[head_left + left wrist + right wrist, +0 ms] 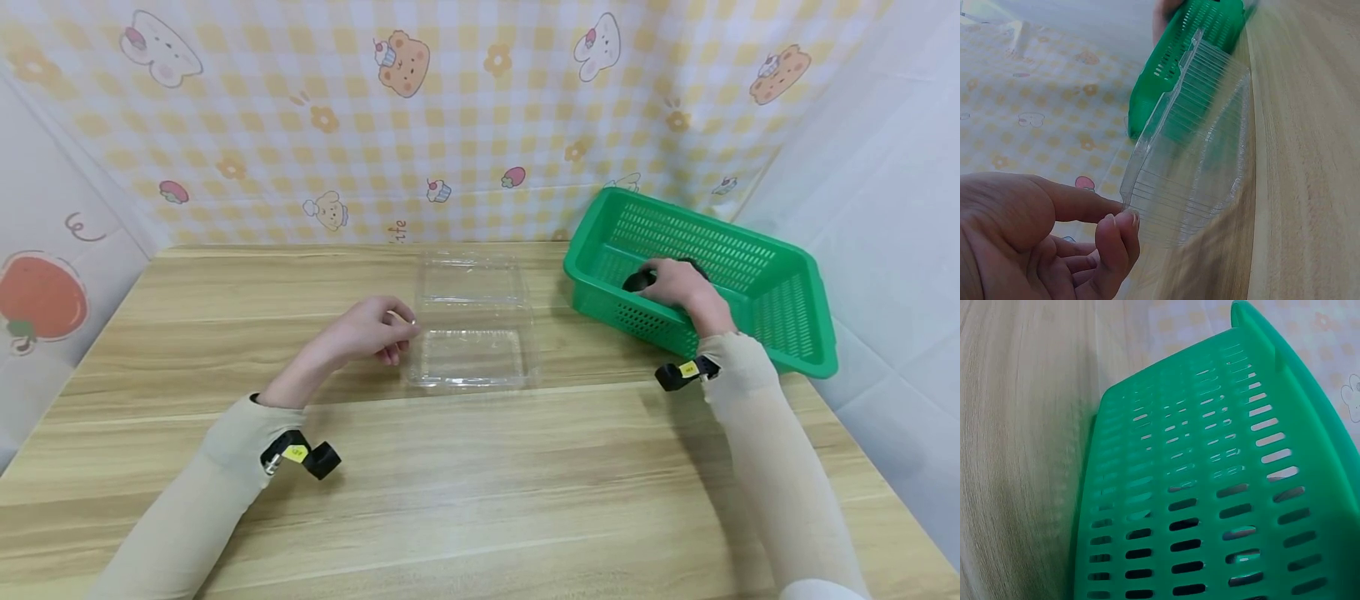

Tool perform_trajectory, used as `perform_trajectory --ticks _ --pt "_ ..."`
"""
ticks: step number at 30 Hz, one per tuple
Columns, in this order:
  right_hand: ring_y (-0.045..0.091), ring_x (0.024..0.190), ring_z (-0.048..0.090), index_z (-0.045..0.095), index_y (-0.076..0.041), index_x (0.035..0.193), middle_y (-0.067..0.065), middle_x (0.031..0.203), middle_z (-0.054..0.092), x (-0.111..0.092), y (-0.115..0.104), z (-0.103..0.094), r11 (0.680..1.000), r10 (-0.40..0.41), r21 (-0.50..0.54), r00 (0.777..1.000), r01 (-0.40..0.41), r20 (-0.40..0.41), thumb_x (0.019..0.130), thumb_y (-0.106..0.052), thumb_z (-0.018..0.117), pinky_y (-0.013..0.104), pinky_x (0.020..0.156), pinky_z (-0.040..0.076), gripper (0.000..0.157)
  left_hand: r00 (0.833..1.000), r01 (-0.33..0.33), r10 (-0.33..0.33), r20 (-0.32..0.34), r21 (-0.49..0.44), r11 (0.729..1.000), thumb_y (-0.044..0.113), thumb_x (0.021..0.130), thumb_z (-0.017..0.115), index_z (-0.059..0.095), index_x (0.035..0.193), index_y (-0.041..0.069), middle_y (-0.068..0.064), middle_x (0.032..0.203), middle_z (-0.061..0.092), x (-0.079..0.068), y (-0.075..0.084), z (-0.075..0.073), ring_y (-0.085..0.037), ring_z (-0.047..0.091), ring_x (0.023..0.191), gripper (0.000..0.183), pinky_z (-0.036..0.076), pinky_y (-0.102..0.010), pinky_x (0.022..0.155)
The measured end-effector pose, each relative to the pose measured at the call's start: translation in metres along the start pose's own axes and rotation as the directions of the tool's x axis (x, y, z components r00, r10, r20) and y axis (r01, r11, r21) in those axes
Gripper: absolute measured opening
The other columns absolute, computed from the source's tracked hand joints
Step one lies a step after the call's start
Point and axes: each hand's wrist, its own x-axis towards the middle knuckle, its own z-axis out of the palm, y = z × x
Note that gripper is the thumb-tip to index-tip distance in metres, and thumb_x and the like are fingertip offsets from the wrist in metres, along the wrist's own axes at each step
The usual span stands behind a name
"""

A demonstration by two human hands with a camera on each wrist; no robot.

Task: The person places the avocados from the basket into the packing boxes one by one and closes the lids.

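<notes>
A clear plastic clamshell box (472, 354) lies on the table with its lid folded back, away from me. My left hand (378, 329) pinches its left rim between thumb and fingertips, seen closely in the left wrist view, where the box (1194, 150) stands beside the fingers (1119, 234). Over at the right, my right hand (678, 287) reaches into a green plastic basket (821, 325) and grips a dark, smooth, rounded object (639, 281), whose kind is not clear. Another dark thing (693, 267) shows behind that hand. The basket's slotted wall (1210, 456) hides the right hand in the right wrist view.
The wooden table (450, 492) ends at a yellow checked curtain (465, 133) behind the box and basket. A white sheet (900, 208) hangs close to the basket's right end. Each wrist carries a small black camera mount.
</notes>
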Motion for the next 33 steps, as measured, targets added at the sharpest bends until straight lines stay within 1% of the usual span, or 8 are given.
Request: perform_trajectory --ticks 7,11,16,21,26,33 --pt "0.055 0.120 0.047 0.042 0.008 0.145 0.038 0.137 0.045 -0.002 -0.001 0.001 0.999 0.029 0.039 0.997 -0.026 -0.071 0.096 -0.030 0.067 0.066 0.094 0.044 0.067 1.000 0.000 0.000 0.002 -0.006 1.000 0.011 0.103 0.058 0.052 0.123 -0.010 -0.016 0.086 0.065 0.000 0.000 0.000 -0.015 0.062 0.061 0.030 0.058 -0.031 0.059" --pt "0.056 0.120 0.045 0.043 0.006 0.145 0.038 0.137 0.045 -0.003 -0.002 0.000 0.998 0.046 0.058 0.992 -0.039 -0.114 0.095 -0.032 0.069 0.066 0.093 0.045 0.069 1.000 0.008 -0.008 0.005 -0.034 0.999 0.010 0.103 0.057 0.051 0.123 -0.010 -0.013 0.083 0.064 0.001 0.000 0.001 -0.014 0.062 0.061 0.030 0.058 -0.030 0.059" --pt "0.055 0.117 0.048 0.042 0.006 0.145 0.037 0.137 0.046 -0.005 -0.003 0.001 0.997 0.034 0.073 0.989 -0.024 -0.142 0.094 -0.033 0.069 0.065 0.092 0.045 0.070 1.000 0.015 -0.015 0.011 -0.064 0.998 0.010 0.103 0.058 0.050 0.125 -0.011 -0.014 0.082 0.065 0.001 0.000 0.001 -0.014 0.063 0.061 0.031 0.060 -0.031 0.062" --pt "0.053 0.114 0.050 0.043 0.005 0.144 0.036 0.135 0.048 -0.008 -0.008 0.000 0.995 0.033 0.095 0.984 -0.017 -0.172 0.093 -0.037 0.070 0.064 0.089 0.046 0.071 1.000 0.001 0.000 0.013 -0.063 0.998 0.010 0.102 0.058 0.050 0.125 -0.012 -0.014 0.083 0.065 0.000 -0.001 0.002 -0.015 0.064 0.062 0.033 0.060 -0.033 0.064" --pt "0.051 0.112 0.052 0.045 0.004 0.143 0.034 0.132 0.051 -0.010 -0.017 0.002 0.993 0.015 0.120 0.979 0.009 -0.203 0.093 -0.038 0.070 0.063 0.087 0.047 0.069 1.000 -0.008 0.009 0.008 -0.064 0.998 0.009 0.102 0.058 0.050 0.124 -0.012 -0.014 0.082 0.065 -0.001 0.000 0.001 -0.014 0.064 0.061 0.031 0.060 -0.033 0.064" --pt "0.052 0.113 0.052 0.041 0.003 0.146 0.034 0.135 0.049 -0.010 -0.026 0.004 0.989 0.003 0.146 0.966 0.036 -0.260 0.093 -0.038 0.071 0.064 0.088 0.047 0.074 1.000 -0.010 0.011 0.011 -0.065 0.998 0.009 0.102 0.058 0.050 0.124 -0.012 -0.013 0.081 0.065 0.001 -0.001 0.001 -0.014 0.064 0.061 0.031 0.060 -0.032 0.063"
